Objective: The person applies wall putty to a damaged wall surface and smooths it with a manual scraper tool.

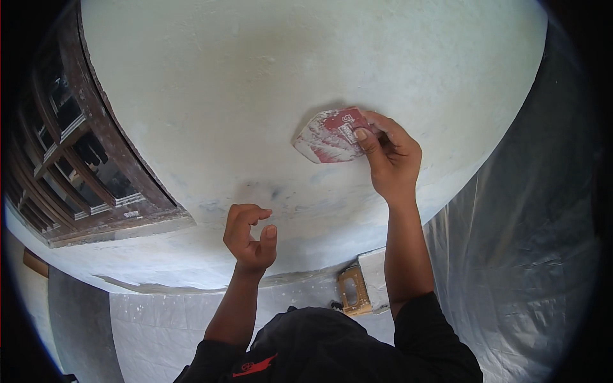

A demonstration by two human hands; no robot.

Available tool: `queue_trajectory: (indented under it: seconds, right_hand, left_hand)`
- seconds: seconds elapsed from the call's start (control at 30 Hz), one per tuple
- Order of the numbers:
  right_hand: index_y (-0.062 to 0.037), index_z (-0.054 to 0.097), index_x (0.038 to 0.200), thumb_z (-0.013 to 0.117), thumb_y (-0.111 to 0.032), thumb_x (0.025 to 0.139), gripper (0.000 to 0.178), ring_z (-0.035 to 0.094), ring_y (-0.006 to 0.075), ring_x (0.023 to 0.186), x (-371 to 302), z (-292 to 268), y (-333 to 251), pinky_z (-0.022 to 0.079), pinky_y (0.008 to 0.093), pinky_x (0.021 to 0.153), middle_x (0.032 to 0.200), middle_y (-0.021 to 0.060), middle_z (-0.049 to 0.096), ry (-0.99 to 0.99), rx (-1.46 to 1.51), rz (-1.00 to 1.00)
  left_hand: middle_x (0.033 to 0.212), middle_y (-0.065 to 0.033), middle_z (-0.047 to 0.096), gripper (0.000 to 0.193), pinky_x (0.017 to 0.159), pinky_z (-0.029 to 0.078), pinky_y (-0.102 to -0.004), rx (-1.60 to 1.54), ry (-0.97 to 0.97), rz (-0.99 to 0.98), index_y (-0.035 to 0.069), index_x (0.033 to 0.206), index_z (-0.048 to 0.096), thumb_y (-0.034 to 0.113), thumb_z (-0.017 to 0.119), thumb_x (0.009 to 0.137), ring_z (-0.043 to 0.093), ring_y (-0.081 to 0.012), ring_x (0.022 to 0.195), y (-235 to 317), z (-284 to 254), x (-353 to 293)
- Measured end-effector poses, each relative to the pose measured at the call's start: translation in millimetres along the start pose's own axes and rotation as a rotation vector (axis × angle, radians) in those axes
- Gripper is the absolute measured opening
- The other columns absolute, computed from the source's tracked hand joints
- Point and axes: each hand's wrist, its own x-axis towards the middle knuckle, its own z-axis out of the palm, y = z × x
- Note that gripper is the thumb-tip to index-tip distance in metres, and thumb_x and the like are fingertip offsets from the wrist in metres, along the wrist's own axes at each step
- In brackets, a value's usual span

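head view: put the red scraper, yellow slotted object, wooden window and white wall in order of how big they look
1. White wall
2. Wooden window
3. Red scraper
4. Yellow slotted object; it seems farther from the camera, so its true size is unsure

The smooth off-white plastered wall (204, 83) leaves a broad free sweep above and to the left of the flat, red, white-smeared scraper (329, 137), which juts leftward from the right grip (396, 153). Open room also lies between this tool and the lower left grip (250, 236). Leftward, a dark brown wooden window frame (118, 140) bounds the way; rightward, translucent plastic sheeting (511, 262) hangs. Below, the right forearm (407, 255) crosses the passage.
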Motion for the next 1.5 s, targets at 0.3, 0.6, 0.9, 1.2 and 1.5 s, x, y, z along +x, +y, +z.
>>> queue_trajectory:
  seconds: [0.3,0.6,0.9,1.2,1.5]
  right_hand:
    - [0.0043,0.068,0.119,0.07,-0.007,0.097,0.025,0.062,0.0078,0.085,-16,4,8,0.051,0.0225,0.077,0.097,0.0056,0.073,0.098,0.07,0.087]
    - [0.0047,0.067,0.121,0.071,-0.007,0.097,0.027,0.062,0.0065,0.085,-31,12,15,0.049,0.0217,0.076,0.097,0.0051,0.072,0.206,0.059,0.027]
    - [0.0037,0.067,0.118,0.071,-0.01,0.097,0.026,0.059,0.0061,0.078,-40,13,22,0.049,0.0215,0.072,0.092,0.0027,0.07,0.363,0.176,0.126]
    - [0.0043,0.067,0.121,0.07,-0.01,0.098,0.027,0.061,0.0065,0.083,-48,34,11,0.05,0.0225,0.074,0.095,0.0042,0.071,0.201,0.148,0.126]
    - [0.0038,0.068,0.119,0.07,-0.007,0.097,0.025,0.062,0.0068,0.083,-50,32,10,0.05,0.0221,0.075,0.092,0.0041,0.071,0.225,0.294,0.135]
  left_hand:
    - [0.084,-0.0096,0.063,0.034,0.06,0.043,-0.0293,0.022,0.0,0.013,0.002,0.093,0.067,0.036,0.067,0.093,0.055,-0.0181,0.072,-3,-5,0]
    - [0.083,-0.0099,0.062,0.038,0.061,0.041,-0.0299,0.021,0.0,-0.018,0.001,0.091,0.066,0.039,0.064,0.095,0.052,-0.0176,0.073,4,-6,-2]
    - [0.083,-0.01,0.061,0.038,0.062,0.041,-0.0301,0.002,0.007,-0.045,0.001,0.091,0.066,0.039,0.064,0.095,0.052,-0.0181,0.073,3,-6,-5]
    - [0.085,-0.0104,0.063,0.035,0.061,0.044,-0.03,0.001,-0.007,-0.032,0.002,0.092,0.067,0.037,0.067,0.093,0.055,-0.0195,0.073,2,-4,-7]
    - [0.085,-0.0104,0.062,0.035,0.062,0.045,-0.0302,0.018,-0.011,-0.037,0.002,0.091,0.067,0.037,0.067,0.092,0.056,-0.0197,0.074,1,-10,-11]
